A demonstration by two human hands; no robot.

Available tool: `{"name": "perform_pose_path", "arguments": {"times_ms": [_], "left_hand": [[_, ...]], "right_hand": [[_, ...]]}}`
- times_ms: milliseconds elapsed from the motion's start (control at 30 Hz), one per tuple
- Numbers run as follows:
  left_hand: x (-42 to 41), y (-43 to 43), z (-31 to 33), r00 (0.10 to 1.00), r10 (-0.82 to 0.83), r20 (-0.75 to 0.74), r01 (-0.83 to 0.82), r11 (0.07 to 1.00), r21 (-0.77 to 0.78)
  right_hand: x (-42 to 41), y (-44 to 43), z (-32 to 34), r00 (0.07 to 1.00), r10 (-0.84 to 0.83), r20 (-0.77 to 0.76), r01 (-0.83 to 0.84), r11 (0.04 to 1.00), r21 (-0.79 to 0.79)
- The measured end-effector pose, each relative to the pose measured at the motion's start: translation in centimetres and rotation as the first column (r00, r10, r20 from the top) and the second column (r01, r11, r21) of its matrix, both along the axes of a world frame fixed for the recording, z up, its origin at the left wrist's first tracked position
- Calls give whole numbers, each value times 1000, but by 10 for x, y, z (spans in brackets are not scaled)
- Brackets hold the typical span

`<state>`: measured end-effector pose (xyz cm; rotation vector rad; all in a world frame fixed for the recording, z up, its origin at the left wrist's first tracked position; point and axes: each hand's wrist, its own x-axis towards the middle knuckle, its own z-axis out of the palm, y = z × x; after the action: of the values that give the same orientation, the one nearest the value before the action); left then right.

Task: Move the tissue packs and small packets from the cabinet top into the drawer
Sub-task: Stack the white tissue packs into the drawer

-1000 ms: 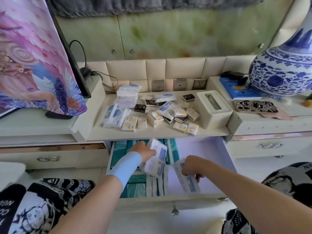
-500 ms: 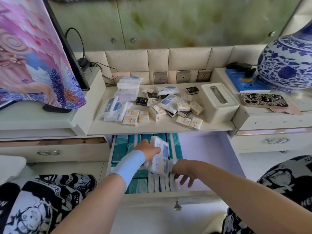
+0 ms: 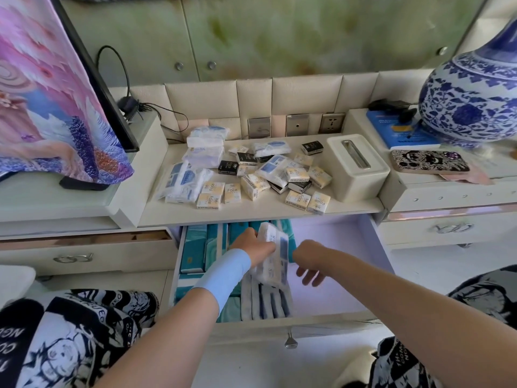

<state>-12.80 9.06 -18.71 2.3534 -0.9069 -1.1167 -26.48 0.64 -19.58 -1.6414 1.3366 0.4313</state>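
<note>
The open drawer (image 3: 347,247) sits below the cabinet top (image 3: 279,211). My left hand (image 3: 251,245) grips a white and blue tissue pack (image 3: 275,256) upright over the drawer's middle. Just right of that pack, my right hand (image 3: 310,261) hovers with loose, spread fingers and holds nothing. Beneath them several white tissue packs (image 3: 265,301) stand on edge in a row in the drawer, beside teal packs (image 3: 201,247) on its left. On the cabinet top lie several small yellow-white and black packets (image 3: 268,177) and soft tissue packs (image 3: 181,183).
A white tissue box (image 3: 355,166) stands at the right of the cabinet top. A blue and white vase (image 3: 475,96), a blue book and a patterned phone case (image 3: 428,162) are on the right unit. A cloth-draped screen (image 3: 56,88) stands left. My knees flank the drawer.
My right hand let go of its tissue pack, which now stands in the drawer row, and drew away to the right. My left hand brought its pack lower over the row.
</note>
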Motion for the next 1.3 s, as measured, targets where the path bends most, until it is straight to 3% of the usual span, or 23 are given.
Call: {"name": "perform_pose_path", "arguments": {"times_ms": [67,133,200,233,300,400,500,567,633,700,733,767,867,1000,1200,1300], "left_hand": [[-7,-7,1,1000,4,-11,-4,1000,-27],[-15,-14,4,998,-18,-56,14,997,-71],[-25,-19,5,978,-74,-194,51,991,-124],[-30,-21,5,951,-108,-288,72,988,-135],[-38,-20,3,902,-191,-387,150,979,-135],[-43,-18,-4,899,-285,-333,255,958,-131],[-45,-17,-14,874,-287,-392,256,958,-130],[-47,-14,-18,889,-330,-316,314,944,-104],[-46,-11,-27,849,-529,-4,529,848,13],[-43,-7,-38,623,-724,298,690,687,228],[-41,-4,-43,538,-762,359,710,640,294],[-39,-2,-46,518,-766,380,709,633,310],[-31,2,-52,625,-696,355,674,710,205],[-28,3,-55,742,-597,304,597,795,104],[-20,10,-56,631,-668,394,682,720,128],[-21,15,-61,598,-658,457,690,713,123]], "right_hand": [[-2,-7,15,993,-88,75,86,996,19],[-7,-11,26,947,-235,219,179,953,245],[-16,-14,27,908,-296,295,148,888,436],[-22,-14,26,912,-275,304,118,886,448],[-33,-11,20,933,-224,281,109,922,373],[-46,-8,7,932,-276,233,212,941,263],[-54,-9,-1,942,-295,163,274,952,139],[-57,-14,-4,986,-162,36,162,987,-2],[-59,-13,-6,993,13,-113,-19,998,-52],[-58,-8,-13,979,117,-168,-120,993,-9],[-57,-5,-17,977,131,-166,-131,991,12],[-55,-2,-22,981,126,-151,-122,992,35],[-43,9,-36,999,-1,-34,7,987,159],[-30,22,-58,999,5,35,-13,967,253],[-28,13,-56,976,-194,99,145,917,373],[-28,14,-57,981,-181,75,141,918,371]]}}
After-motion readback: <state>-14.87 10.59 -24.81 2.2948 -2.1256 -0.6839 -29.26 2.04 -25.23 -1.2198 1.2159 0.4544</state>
